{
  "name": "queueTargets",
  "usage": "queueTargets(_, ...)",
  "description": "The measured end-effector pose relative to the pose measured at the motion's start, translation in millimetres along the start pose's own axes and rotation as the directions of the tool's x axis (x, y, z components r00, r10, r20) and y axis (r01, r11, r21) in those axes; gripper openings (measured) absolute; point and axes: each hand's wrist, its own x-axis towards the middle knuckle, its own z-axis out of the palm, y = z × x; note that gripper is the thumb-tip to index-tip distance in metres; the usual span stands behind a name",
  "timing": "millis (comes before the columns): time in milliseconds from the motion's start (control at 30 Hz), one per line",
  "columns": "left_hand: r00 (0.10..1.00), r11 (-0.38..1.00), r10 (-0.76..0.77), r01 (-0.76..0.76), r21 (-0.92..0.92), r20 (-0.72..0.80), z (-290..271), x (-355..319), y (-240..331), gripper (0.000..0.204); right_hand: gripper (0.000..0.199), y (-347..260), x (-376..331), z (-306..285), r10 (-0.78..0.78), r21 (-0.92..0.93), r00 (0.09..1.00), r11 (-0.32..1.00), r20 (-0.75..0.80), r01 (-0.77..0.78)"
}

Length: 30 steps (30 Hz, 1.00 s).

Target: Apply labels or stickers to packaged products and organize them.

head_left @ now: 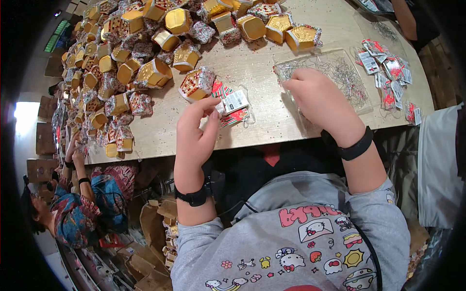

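Observation:
My left hand [196, 128] is curled, thumb and forefinger closed at the edge of a white label tag [236, 100]. Under and around that tag lie red-and-green striped cards [235, 117] with thin loops of string. Just beyond them sits a small house-shaped ornament [196, 84] with a red-patterned front and a bead-covered top. My right hand [320, 94] is over the left part of a shallow clear tray [367, 87] filled with thin silvery wire hooks [342, 72]. Its fingers are drawn together at the tray's near left side; whatever they pinch is hidden.
Gold-based, bead-speckled ornaments [155, 72] are heaped across the table's left and far side. More red-and-white tags [388, 72] lie right of the tray. Loose beads dot the pale tabletop [160, 131]. A person [77, 203] works at the left; another's arm [404, 19] shows at the far right.

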Motion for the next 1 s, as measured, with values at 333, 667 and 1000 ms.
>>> queueTargets(333, 0.984, 0.923, -0.157, 0.177, -0.341, 0.085, 8.7, -11.6, 1.9, 0.018, 0.004, 3.9, 0.6, 3.0, -0.04, -0.048, 0.999, 0.998, 0.002, 0.04)
queueTargets(667, 0.985, 0.964, -0.091, 0.124, -0.234, 0.148, 11.9, -15.8, 2.2, 0.02, 0.014, -4.5, 3.4, 0.3, 0.137, 0.049, 0.977, 0.988, 0.163, -0.146)
queueTargets(1000, 0.983, 0.964, -0.1, 0.135, -0.231, 0.156, 11.5, -20.0, 1.5, 0.022, 0.02, -10.6, -3.9, -6.4, 0.147, 0.046, 0.97, 0.986, 0.192, -0.159)
